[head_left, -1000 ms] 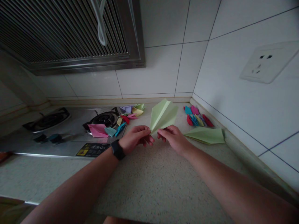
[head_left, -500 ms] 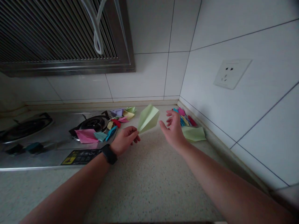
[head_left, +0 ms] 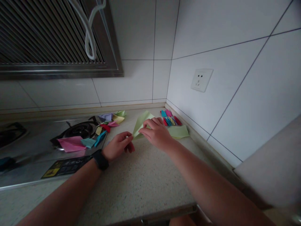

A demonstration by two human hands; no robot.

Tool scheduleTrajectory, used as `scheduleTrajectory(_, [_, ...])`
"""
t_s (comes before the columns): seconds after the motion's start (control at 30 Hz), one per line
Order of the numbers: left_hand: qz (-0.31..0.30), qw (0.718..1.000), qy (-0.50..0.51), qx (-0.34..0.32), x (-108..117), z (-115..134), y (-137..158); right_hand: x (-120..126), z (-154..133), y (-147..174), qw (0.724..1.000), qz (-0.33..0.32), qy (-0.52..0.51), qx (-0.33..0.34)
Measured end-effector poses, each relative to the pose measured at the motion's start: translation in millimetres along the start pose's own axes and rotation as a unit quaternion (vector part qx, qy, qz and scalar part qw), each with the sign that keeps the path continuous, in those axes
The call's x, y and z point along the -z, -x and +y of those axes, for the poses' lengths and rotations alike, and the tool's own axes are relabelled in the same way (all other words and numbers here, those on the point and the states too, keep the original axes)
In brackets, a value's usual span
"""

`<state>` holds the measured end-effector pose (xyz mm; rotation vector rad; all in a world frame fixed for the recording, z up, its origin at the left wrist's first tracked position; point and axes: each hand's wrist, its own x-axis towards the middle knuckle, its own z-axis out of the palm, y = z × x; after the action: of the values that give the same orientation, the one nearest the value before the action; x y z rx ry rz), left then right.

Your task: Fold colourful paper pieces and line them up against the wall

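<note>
A creased light-green folded paper (head_left: 140, 121) is held above the counter between my two hands. My left hand (head_left: 121, 144), with a dark band on the wrist, pinches its lower left corner between thumb and fingers. My right hand (head_left: 156, 131) is across the paper's right side; thumb and index finger come together at its middle and appear to pinch it. Part of the paper is hidden behind those fingers. Just beyond the right hand, another light-green paper (head_left: 180, 132) lies on the counter. Behind it is a cluster of small colourful folded papers (head_left: 171, 120).
On the left is a gas stove (head_left: 25, 166) with a black burner (head_left: 81, 131). A pink folded paper (head_left: 71, 143), a teal one (head_left: 88, 142) and several others lie on and beside it. A range hood (head_left: 58, 72) hangs above. The right wall has a socket (head_left: 202, 80).
My right hand has moved left onto the light-green paper, its fingers closing together. My left hand keeps hold of the corner. The view has turned to the right.
</note>
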<state>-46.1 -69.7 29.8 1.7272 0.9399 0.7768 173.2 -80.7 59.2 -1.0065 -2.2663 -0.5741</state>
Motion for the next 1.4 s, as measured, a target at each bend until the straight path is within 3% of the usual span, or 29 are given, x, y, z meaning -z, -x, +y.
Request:
scheduleTrajectory(0.33, [-0.033, 0.992, 0.12, 0.037, -7, 6, 5, 18, 1, 1, 0.998, -0.053, 0.016, 0.023])
scheduleTrajectory(0.63, [-0.048, 0.992, 0.111, 0.048, -10, 8, 6, 19, 5, 2, 0.998, -0.058, 0.027, 0.022])
scheduleTrajectory(0.87, [-0.036, 0.996, 0.063, 0.045, -8, 8, 6, 53, 46, 10, 0.994, -0.049, 0.053, -0.077])
scheduleTrajectory(1.0, [-0.056, 0.997, 0.031, 0.044, -5, 5, 5, 64, 74, 22, 0.981, -0.089, 0.089, -0.148])
scheduleTrajectory(1.4, [-0.099, 0.994, 0.003, 0.042, -2, -1, 3, 40, 104, 38, 0.939, -0.252, 0.1, -0.213])
